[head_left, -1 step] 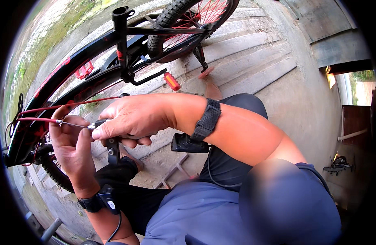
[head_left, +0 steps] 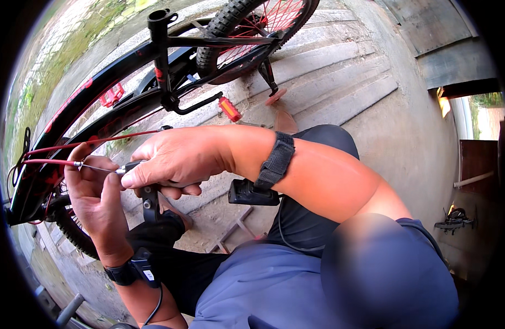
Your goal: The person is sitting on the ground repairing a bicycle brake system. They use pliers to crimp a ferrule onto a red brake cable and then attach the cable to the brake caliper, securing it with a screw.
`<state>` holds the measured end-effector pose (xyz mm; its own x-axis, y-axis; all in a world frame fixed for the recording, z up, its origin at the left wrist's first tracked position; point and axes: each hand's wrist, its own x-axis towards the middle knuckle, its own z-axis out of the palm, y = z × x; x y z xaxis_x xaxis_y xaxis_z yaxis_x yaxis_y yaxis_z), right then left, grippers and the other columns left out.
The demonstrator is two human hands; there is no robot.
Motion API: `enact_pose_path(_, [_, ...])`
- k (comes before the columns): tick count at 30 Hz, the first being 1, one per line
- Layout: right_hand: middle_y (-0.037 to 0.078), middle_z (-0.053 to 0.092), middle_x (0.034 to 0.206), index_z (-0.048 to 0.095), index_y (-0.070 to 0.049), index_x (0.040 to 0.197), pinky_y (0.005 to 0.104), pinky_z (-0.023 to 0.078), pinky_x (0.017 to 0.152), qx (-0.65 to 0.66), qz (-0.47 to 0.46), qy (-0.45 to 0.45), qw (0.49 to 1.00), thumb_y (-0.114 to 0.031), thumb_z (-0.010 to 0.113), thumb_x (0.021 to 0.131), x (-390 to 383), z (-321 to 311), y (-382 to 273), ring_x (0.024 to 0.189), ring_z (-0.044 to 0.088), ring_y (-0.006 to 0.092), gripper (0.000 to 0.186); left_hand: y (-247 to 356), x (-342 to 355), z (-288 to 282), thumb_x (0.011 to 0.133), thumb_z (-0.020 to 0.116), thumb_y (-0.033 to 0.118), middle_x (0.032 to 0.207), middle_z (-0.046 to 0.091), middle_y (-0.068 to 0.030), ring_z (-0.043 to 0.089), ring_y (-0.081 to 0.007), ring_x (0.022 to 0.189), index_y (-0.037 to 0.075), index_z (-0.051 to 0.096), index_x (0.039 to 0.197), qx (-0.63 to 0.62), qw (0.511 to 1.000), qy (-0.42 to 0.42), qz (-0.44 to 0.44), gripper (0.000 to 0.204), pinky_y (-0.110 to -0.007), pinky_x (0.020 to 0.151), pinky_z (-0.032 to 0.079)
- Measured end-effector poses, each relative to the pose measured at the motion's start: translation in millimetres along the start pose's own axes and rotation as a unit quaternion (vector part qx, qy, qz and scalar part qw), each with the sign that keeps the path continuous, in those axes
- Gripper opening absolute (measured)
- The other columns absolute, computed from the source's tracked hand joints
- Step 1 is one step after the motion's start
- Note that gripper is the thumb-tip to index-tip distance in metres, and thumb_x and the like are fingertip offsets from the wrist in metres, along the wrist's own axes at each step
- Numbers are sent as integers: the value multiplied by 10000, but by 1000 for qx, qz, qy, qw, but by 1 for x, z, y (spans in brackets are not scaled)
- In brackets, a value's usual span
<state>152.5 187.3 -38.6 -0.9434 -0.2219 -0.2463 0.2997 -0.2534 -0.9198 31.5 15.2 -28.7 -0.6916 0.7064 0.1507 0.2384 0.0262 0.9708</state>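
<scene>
A black brake lever (head_left: 150, 204) is in my right hand (head_left: 178, 156), whose fingers wrap round it from above, hiding much of it. A silver barrel adjuster (head_left: 121, 170) pokes out of its end by my right thumb. My left hand (head_left: 101, 192) pinches close beside that adjuster, fingers curled around the cable. A thin bare brake cable (head_left: 96, 166) runs from the adjuster to a red cable housing (head_left: 52, 162) with a silver end cap, behind my left fingers. To the upper left leans the black and red bicycle frame (head_left: 107, 112), its seat tube without a saddle.
The bicycle's rear wheel (head_left: 208, 55) has red spokes, and a red pedal (head_left: 230, 109) sticks out toward me. Its front tyre (head_left: 77, 233) is left of my knee. A metal frame piece (head_left: 233, 230) lies on the ground. Wooden planks (head_left: 340, 101) lie beyond the bicycle.
</scene>
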Motion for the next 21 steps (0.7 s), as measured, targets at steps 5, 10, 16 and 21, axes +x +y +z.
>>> enact_pose_path(5, [63, 587, 624, 593, -2, 962, 238, 395, 387, 14, -9, -3, 1000, -455, 553, 954, 1, -1, 3, 422, 493, 100, 454, -5, 3, 3, 814, 520, -147, 928, 545, -33, 519, -85, 841, 2, 404, 1355, -11, 1000, 8, 18, 573, -203, 769, 438])
enact_pose_path(10, [86, 615, 642, 583, 38, 999, 255, 405, 388, -11, -21, 14, 1000, -437, 562, 950, -2, -2, 2, 422, 512, 116, 478, -9, 4, -4, 842, 518, -137, 949, 545, -37, 538, -103, 894, 1, 408, 1353, 6, 1000, -14, 20, 541, -239, 864, 434])
enact_pose_path(16, [95, 598, 614, 592, 31, 1098, 282, 447, 410, -160, -10, 49, 986, -419, 589, 932, -4, -1, -8, 457, 580, 157, 479, -4, 4, 3, 820, 545, -134, 942, 563, -43, 557, -99, 872, 14, 413, 1331, -3, 1000, -6, 4, 549, -225, 788, 467])
enact_pose_path(21, [118, 619, 640, 595, 56, 1142, 303, 458, 461, -241, -54, 105, 963, -419, 614, 918, -4, 3, -6, 483, 583, 154, 525, 1, 4, 3, 819, 570, -125, 936, 594, -64, 609, -115, 796, 43, 391, 1329, -72, 996, -34, -40, 566, -245, 730, 523])
